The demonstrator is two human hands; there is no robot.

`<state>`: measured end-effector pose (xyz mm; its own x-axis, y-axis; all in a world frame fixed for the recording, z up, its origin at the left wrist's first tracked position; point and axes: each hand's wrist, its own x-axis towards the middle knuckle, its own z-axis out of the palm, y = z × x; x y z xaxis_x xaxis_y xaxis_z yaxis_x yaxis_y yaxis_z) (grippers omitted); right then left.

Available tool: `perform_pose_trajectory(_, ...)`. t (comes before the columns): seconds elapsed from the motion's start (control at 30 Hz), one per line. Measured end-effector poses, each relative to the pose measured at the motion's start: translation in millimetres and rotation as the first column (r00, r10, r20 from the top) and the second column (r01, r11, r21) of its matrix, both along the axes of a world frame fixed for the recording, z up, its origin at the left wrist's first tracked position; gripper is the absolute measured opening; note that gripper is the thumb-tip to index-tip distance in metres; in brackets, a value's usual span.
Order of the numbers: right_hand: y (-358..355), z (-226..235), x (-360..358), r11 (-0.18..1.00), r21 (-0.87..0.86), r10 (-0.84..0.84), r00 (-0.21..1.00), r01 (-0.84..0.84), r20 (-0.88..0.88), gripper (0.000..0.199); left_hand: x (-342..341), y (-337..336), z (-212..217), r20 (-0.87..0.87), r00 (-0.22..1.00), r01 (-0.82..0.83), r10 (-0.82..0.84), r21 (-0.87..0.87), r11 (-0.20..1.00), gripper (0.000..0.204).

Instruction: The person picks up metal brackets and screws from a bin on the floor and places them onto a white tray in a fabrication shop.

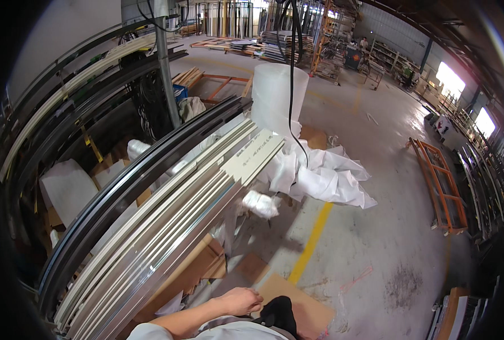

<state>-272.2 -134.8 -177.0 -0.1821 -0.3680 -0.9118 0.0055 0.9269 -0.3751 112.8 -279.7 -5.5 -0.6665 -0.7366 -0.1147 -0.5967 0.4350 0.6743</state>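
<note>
Brown cardboard sheet (pixel 297 300) on the floor lies just beyond one hand (pixel 241 299), seemingly the left; its fingers curl loosely, holding nothing. Beside it, long cream and black metal profiles (pixel 167 204) stack; brushing them might shift one. Beyond, crumpled white wrapping (pixel 320 173).

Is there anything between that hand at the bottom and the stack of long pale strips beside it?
Nothing visible blocks it. The hand hangs by the person's waist, over brown cardboard on the floor; the long pale strips lie just to its left, across open space.
</note>
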Motion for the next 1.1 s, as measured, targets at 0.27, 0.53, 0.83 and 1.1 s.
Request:
perform_pose_trajectory(0.27,-427,4,53,0.857,-0.422,0.325,0.946,-0.295,-0.002,0.05,28,-106,-31,-0.073,0.849,-0.516,0.523,0.093,0.851,0.024)
perform_pose_trajectory(0.53,-883,45,194,0.922,-0.362,0.305,0.84,-0.14,0.45,0.076,-37,-207,32,0.043,0.053,-0.875,0.998,0.483,0.026,0.022)
perform_pose_trajectory(0.83,-1040,-4,299,0.967,-0.208,0.026,0.757,0.146,0.652,0.04,-71,-285,55,0.256,-0.125,-0.864,0.959,0.447,-0.232,0.025)
perform_pose_trajectory(1.1,-1041,98,314,0.617,-0.714,0.607,0.777,-0.331,0.164,0.018,-80,-297,47,0.236,-0.162,-0.899,0.958,0.366,-0.242,0.027)
